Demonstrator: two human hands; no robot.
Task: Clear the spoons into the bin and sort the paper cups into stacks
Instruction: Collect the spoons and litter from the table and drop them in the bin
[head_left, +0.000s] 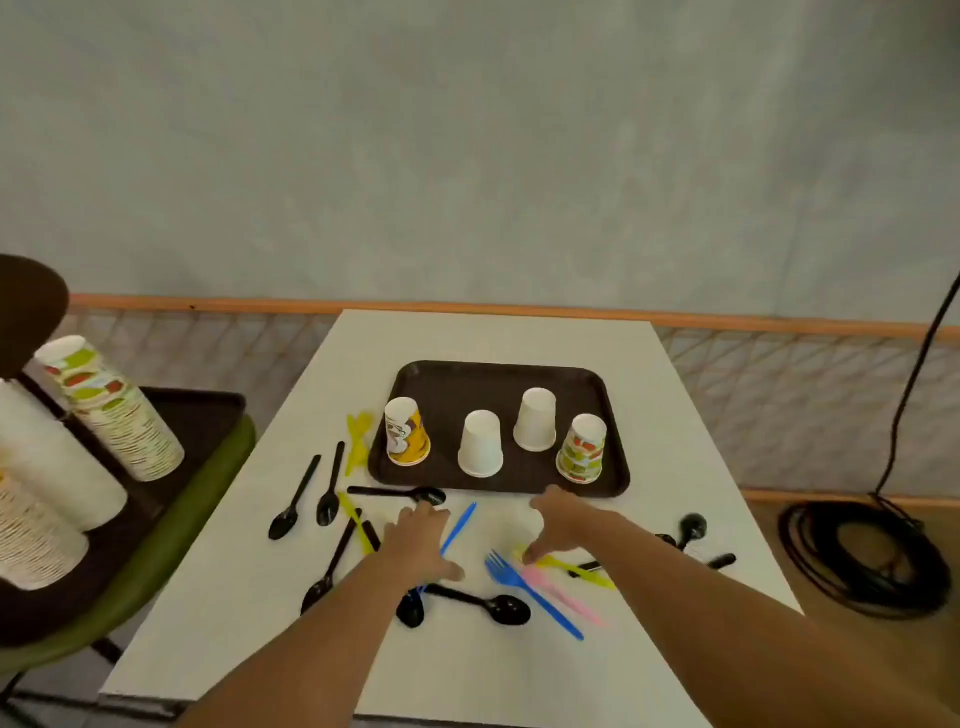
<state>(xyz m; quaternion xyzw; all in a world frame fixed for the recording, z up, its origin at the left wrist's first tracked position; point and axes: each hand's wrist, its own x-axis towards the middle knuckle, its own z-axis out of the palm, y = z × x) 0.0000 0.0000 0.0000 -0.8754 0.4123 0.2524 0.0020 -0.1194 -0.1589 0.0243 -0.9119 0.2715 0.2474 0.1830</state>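
Left hand (422, 540) and right hand (563, 522) spread loose-fingered, grasping nothing, over scattered black spoons (483, 605) near the brown tray (467, 384) bearing four upturned paper cups (480, 444).

We face a pale grey wall (467, 130) with an orange rail (208, 303) above lattice panelling (779, 395). Our white worktop (260, 597) stands on a tan floor (872, 675), a green chair (171, 530) left, coiled black cable (795, 545) right.

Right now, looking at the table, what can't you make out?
- Bin: nowhere in the head view.
- Blue utensil: lower end hidden under the left hand.
- Black spoons: partly behind the right forearm.
- Cup stacks: cut off by the left edge.
- Right hand grip on the yellow fork: blurred.
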